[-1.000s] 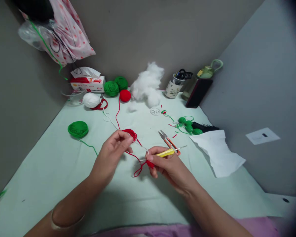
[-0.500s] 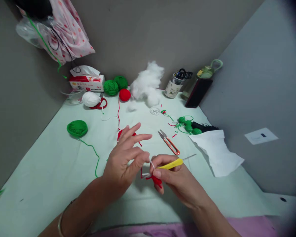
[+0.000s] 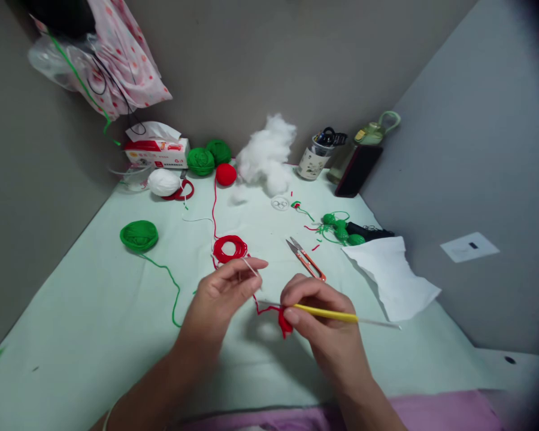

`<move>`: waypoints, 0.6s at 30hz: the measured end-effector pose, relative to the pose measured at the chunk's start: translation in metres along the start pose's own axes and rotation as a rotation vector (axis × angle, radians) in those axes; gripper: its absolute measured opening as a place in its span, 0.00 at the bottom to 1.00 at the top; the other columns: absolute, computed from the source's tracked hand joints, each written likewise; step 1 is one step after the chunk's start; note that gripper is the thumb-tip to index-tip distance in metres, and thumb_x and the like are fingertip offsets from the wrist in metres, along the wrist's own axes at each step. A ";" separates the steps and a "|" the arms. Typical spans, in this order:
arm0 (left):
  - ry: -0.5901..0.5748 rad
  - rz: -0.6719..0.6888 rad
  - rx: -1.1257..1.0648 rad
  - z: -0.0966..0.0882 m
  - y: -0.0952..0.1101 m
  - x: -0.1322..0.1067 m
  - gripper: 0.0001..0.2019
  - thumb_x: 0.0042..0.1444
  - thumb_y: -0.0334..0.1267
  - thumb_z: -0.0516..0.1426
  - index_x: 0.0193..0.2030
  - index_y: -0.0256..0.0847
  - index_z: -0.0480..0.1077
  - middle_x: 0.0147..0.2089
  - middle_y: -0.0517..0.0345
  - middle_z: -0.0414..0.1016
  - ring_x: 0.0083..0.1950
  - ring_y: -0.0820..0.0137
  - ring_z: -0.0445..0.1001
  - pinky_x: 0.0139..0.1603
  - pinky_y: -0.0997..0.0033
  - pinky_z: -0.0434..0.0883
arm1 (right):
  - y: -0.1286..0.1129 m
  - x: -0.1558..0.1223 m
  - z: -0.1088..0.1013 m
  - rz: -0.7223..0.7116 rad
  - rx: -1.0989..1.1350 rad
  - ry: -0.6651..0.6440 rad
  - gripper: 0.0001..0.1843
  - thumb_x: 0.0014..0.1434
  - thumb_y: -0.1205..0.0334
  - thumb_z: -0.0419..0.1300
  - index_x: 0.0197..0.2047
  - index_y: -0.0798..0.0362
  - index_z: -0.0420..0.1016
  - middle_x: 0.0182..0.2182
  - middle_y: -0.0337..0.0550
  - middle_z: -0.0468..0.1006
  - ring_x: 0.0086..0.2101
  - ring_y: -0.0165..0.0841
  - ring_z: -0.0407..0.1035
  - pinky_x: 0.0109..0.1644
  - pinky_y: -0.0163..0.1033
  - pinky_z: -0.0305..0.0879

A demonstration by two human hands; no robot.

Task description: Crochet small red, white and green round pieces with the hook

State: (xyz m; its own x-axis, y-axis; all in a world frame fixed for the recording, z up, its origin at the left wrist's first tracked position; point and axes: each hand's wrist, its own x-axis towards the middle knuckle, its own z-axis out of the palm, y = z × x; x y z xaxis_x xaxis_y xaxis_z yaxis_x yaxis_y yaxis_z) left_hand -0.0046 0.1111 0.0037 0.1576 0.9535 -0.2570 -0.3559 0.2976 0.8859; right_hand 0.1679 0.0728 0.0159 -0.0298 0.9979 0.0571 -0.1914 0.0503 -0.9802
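My left hand (image 3: 222, 293) is pinched on a white yarn strand (image 3: 250, 267) just in front of a red yarn coil (image 3: 229, 248) lying on the pale green table (image 3: 94, 323). My right hand (image 3: 321, 320) grips a yellow-handled crochet hook (image 3: 330, 313) whose metal end points right. A small red crocheted piece (image 3: 284, 323) hangs at the right hand's fingertips, joined by red thread to the left hand. Orange thread snips (image 3: 306, 260) lie just beyond the right hand.
At the back stand a tissue box (image 3: 157, 152), green yarn balls (image 3: 209, 157), a red ball (image 3: 226, 174), a white ball (image 3: 163, 182), white stuffing (image 3: 266, 155) and a tool cup (image 3: 312, 159). A green yarn cake (image 3: 139, 234) lies left, white paper (image 3: 393, 276) right.
My left hand closed its spread fingers into a pinch on the white strand and drew back, uncovering the red coil. The right hand turned the hook so it lies flatter, pointing right.
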 end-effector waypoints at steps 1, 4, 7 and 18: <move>-0.055 -0.012 -0.001 0.002 -0.002 -0.001 0.13 0.52 0.44 0.73 0.45 0.52 0.86 0.36 0.58 0.79 0.38 0.68 0.73 0.42 0.71 0.72 | -0.001 -0.001 0.002 -0.073 -0.095 0.017 0.04 0.59 0.62 0.74 0.35 0.48 0.83 0.29 0.39 0.80 0.28 0.30 0.73 0.31 0.35 0.69; -0.160 -0.049 -0.087 0.009 -0.005 -0.007 0.17 0.49 0.43 0.74 0.47 0.51 0.86 0.34 0.58 0.77 0.36 0.68 0.73 0.40 0.69 0.72 | -0.003 -0.004 0.004 -0.251 -0.349 0.013 0.06 0.62 0.68 0.71 0.39 0.46 0.84 0.32 0.41 0.81 0.35 0.33 0.75 0.39 0.38 0.73; -0.152 -0.078 -0.108 0.013 -0.003 -0.012 0.18 0.49 0.41 0.74 0.48 0.47 0.86 0.34 0.57 0.78 0.36 0.68 0.75 0.41 0.69 0.74 | -0.004 -0.004 0.002 -0.390 -0.512 0.001 0.08 0.63 0.71 0.68 0.42 0.46 0.83 0.33 0.40 0.81 0.35 0.33 0.75 0.38 0.38 0.73; -0.287 -0.227 -0.192 0.006 0.008 -0.024 0.18 0.57 0.39 0.72 0.54 0.56 0.84 0.38 0.64 0.82 0.42 0.74 0.78 0.48 0.78 0.72 | -0.004 -0.015 0.001 -0.876 -1.038 0.155 0.14 0.65 0.74 0.64 0.49 0.45 0.82 0.29 0.36 0.74 0.27 0.29 0.71 0.28 0.35 0.69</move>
State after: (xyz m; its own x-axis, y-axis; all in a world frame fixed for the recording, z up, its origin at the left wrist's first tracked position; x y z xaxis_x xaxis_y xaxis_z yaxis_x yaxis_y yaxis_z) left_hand -0.0054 0.0901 0.0194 0.4927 0.8184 -0.2956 -0.4437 0.5285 0.7237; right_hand 0.1679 0.0574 0.0187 -0.1587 0.6145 0.7728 0.7287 0.6010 -0.3283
